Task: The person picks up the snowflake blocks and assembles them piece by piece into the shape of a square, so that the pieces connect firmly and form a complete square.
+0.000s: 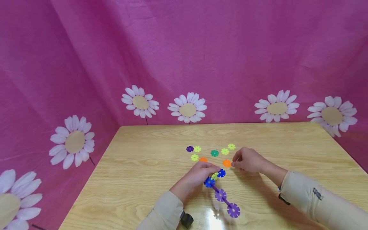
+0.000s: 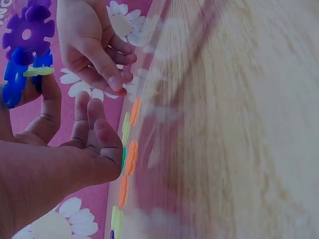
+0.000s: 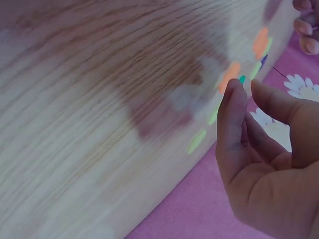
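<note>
My left hand (image 1: 198, 175) pinches a chain of interlocking plastic snowflake discs between thumb and index finger. Blue discs (image 1: 209, 182) with a yellow-green disc (image 2: 40, 71) between them are at the held end. Purple discs (image 1: 220, 195) trail from it toward the near edge in the head view. The left hand's other fingers stand loosely bent. My right hand (image 1: 248, 159) is low over the table beside a loose orange disc (image 1: 226, 163). In the right wrist view its thumb (image 3: 271, 99) and index fingertip stand a little apart, with no disc visible between them.
Loose discs lie on the wooden table (image 1: 138, 179) beyond the hands: a green disc (image 1: 214, 153), a dark purple disc (image 1: 190, 149), another orange disc (image 1: 203, 159) and several yellow-green discs (image 1: 225, 151). A pink curtain (image 1: 224, 64) with printed daisies hangs behind the table and along its left.
</note>
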Demonstrator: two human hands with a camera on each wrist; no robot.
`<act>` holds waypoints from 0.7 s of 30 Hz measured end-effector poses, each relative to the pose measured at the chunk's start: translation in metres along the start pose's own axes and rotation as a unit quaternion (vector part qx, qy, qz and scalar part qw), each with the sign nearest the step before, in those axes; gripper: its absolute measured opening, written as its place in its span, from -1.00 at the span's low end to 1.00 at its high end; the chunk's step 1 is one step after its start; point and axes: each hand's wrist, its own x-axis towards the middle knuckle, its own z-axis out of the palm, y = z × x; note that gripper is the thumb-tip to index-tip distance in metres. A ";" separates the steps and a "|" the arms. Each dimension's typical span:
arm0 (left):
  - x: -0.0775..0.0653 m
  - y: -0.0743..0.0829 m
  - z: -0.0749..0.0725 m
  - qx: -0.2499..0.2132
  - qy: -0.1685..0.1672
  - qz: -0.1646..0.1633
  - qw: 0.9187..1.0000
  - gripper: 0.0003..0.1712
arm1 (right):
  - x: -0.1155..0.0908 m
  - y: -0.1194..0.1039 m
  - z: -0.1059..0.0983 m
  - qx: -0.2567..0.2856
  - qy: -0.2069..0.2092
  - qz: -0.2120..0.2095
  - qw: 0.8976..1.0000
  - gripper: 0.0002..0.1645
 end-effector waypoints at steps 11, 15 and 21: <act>0.000 -0.002 -0.001 -0.016 0.005 -0.002 1.000 -0.64 | 0.014 -0.008 0.005 -0.105 0.024 -0.029 0.994 -0.77; -0.001 -0.001 0.000 -0.014 0.010 -0.006 1.000 -0.61 | 0.016 -0.009 0.008 -0.116 0.026 -0.042 0.992 -0.68; -0.002 -0.001 0.000 -0.010 0.005 -0.005 1.000 -0.59 | 0.018 -0.008 0.012 -0.134 0.037 -0.049 0.989 -0.66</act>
